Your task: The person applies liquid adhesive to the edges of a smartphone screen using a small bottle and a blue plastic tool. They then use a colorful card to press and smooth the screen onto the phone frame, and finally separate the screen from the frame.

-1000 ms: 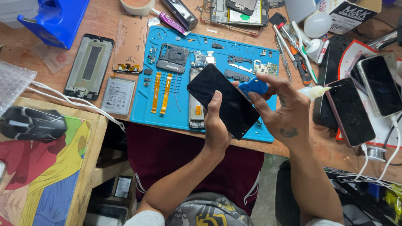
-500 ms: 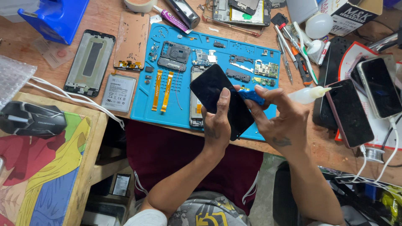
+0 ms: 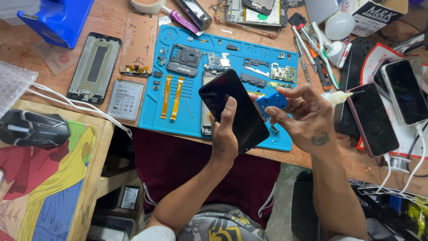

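Head view: the left hand (image 3: 225, 138) grips a black phone screen panel (image 3: 232, 109) by its lower edge, thumb on the glass, tilted above the blue repair mat (image 3: 191, 114). The right hand (image 3: 303, 118) has its fingers closed on a small blue tool (image 3: 272, 101) at the panel's right edge. Working along that edge would go best with the panel braced and light pressure. A pale battery (image 3: 126, 99) lies left of the mat; a black box with white print (image 3: 373, 15) sits top right on the surface.
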